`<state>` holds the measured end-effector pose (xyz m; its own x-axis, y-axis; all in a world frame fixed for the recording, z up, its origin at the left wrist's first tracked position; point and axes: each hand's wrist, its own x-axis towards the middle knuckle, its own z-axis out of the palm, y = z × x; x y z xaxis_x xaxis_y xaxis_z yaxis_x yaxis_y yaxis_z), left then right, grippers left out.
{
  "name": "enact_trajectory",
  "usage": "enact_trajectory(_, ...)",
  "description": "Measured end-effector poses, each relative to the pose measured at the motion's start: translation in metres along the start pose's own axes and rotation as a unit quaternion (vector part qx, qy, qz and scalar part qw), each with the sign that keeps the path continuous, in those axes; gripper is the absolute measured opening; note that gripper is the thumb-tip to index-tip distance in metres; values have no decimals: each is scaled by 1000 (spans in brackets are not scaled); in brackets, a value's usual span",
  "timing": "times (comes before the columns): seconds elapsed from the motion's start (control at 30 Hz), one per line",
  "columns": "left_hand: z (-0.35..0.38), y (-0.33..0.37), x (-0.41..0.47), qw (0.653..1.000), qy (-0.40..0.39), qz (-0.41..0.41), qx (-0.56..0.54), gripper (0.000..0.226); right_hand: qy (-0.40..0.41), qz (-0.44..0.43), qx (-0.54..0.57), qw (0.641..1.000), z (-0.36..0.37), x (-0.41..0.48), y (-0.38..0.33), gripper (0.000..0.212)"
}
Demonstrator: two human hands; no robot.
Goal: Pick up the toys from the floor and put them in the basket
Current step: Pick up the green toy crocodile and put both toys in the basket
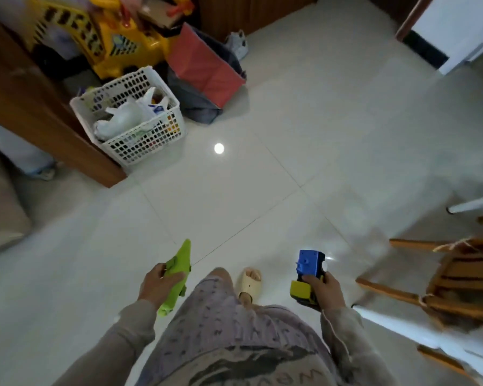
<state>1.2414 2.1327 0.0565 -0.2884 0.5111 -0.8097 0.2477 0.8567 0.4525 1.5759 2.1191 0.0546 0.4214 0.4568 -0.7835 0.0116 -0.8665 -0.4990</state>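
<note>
While our left hand (pixel 158 284) clamps the green toy (pixel 176 277) and our right hand (pixel 328 288) clamps the truck (pixel 307 277), we carry both toward the basket (pixel 162 136), well apart.

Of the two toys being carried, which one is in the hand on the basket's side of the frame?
The green toy, held in the left hand; the white basket stands ahead on the left. The right hand carries the blue and yellow toy truck.

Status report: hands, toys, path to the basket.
Left hand holds green toy. Right hand holds blue truck. Basket ahead left, floor between bare.
</note>
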Motion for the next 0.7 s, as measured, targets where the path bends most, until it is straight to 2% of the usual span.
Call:
enact_trajectory(0.1,7,12,2,999,29,-1,-29,75,-61,-14,-2,998,5,23,-55,16)
enact_trajectory(0.17,11,23,4,998,48,-14,-48,84,-78,-33,-29,996,13,37,-86,20)
enact_trajectory(0.2,13,28,7,997,56,-20,-57,84,-79,-46,-50,995,18,43,-99,25)
enact_trajectory(0.33,16,63,24,989,107,-34,-93,47,-91,-49,-74,992,40,70,-143,29)
enact_trajectory(0.4,12,87,39,988,109,-31,-102,52,-110,-28,-57,992,51,84,-165,22)
enact_trajectory(0.47,4,111,61,989,103,-30,-101,66,-122,4,-39,992,62,98,-191,15)
enact_trajectory(0.53,-8,136,82,991,90,-25,-93,78,-108,6,-53,993,72,114,-218,16)
enact_trajectory(0.63,-26,181,109,992,80,-15,-97,82,-90,-8,-96,991,84,134,-261,22)
enact_trajectory(0.7,-37,212,123,993,71,-5,-93,75,-81,-20,-122,989,92,143,-287,22)
